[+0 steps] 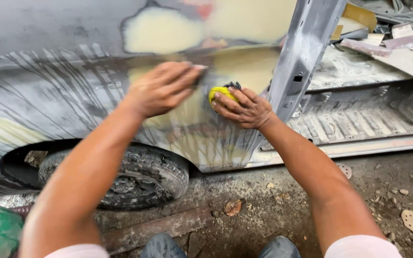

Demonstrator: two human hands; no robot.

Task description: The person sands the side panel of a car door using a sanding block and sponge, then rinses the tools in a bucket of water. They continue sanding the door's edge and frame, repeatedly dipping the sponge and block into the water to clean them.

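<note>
Your left hand (161,88) lies flat and blurred on the filler-patched car panel (63,95), something thin pressed beneath it; what it grips you cannot tell. Your right hand (244,109) closes on a yellow sponge (221,92) held to the same panel, just beside the left. Risk: the door pillar (302,52) edge stands just right of your knuckles, and a wide stroke could catch them. Open room lies leftward across the panel; below, the wheel arch and tyre (144,177) bound it.
</note>
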